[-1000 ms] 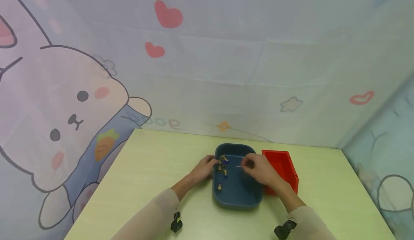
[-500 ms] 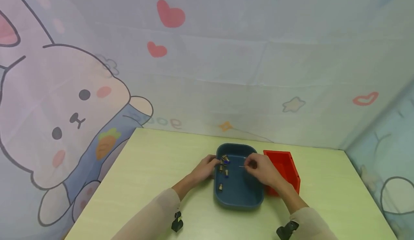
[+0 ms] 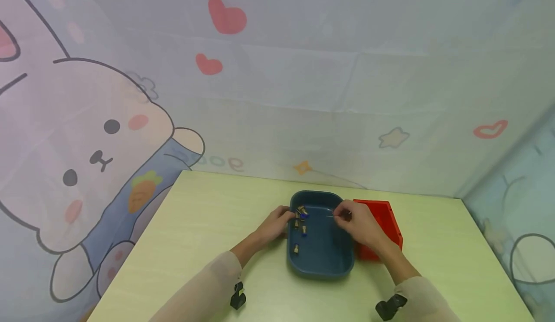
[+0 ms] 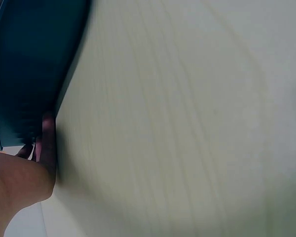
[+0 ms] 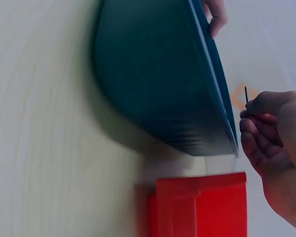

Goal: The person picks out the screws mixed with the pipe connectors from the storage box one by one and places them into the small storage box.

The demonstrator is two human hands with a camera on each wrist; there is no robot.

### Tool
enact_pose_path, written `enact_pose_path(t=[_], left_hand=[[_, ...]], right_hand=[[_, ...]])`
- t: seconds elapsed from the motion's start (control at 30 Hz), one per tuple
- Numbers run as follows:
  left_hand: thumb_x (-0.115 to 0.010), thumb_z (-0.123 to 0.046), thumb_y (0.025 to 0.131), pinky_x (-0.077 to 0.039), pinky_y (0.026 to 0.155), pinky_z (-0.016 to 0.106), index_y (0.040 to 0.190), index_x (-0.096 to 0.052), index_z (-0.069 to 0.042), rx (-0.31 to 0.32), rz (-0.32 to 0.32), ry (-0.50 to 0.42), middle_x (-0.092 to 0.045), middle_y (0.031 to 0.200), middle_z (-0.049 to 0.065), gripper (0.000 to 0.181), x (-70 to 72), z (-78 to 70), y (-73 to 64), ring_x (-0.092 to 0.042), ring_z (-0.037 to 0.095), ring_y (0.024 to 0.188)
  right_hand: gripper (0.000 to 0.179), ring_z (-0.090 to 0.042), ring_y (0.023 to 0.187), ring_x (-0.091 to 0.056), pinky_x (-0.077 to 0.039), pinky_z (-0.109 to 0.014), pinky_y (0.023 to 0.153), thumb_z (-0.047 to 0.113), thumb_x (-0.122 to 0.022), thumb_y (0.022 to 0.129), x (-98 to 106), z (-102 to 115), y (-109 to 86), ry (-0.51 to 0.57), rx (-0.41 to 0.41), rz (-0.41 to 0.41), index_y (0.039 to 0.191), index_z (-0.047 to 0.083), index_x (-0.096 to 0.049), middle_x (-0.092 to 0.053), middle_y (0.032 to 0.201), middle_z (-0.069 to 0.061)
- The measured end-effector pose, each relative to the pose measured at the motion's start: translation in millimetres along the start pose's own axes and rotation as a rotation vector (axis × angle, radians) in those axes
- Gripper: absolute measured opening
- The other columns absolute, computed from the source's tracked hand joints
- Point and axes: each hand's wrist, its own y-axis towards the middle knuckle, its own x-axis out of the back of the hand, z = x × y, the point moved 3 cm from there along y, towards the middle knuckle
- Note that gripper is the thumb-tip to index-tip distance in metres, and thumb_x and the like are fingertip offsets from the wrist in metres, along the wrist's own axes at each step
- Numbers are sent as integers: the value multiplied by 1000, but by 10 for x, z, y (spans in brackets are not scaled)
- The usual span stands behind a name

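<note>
Since the earlier frame, the right hand (image 3: 359,221) has shifted slightly toward the far right corner of the smooth, round-cornered blue tray (image 3: 323,254). Left to right, I observe: faint backdrop lettering (image 3: 235,164), unreadable; left hand (image 3: 273,224), gripping the tray wall; metallic fittings (image 3: 304,229) inside; thin rod (image 5: 246,94), pinched by right fingertips; angular red bin (image 3: 388,223).

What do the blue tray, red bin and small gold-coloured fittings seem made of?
Blue tray: probably plastic; smooth, softly shiny, rounded corners.
Red bin: likely plastic; fairly matt, uniformly coloured, crisp edges.
Fittings: perhaps brass; yellowish, metallic-looking, too small to confirm.
</note>
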Motion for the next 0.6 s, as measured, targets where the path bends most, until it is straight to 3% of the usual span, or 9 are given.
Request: enact_pose_path(t=[0.23,0.6], left_hand=[[-50,-34,109,-62,90,41,151,-50,-1,-1,-4,-1,-55,148,17,53,3,8,-5,-54,36,135],[-50,-34,109,-62,91,40,151,-49,-1,2,-1,-10,-55,148,17,53,-8,-3,-11,-54,36,135]], right_hand=[[12,-17,79,-62,-57,-25,71,-2,-76,93,179,-84,-62,28,-10,-48,97,9,-73,-70,88,2],[8,-15,77,-62,-54,-26,70,1,-76,95,396,-211,-171,-22,-22,-93,98,8,-73,-69,85,3]])
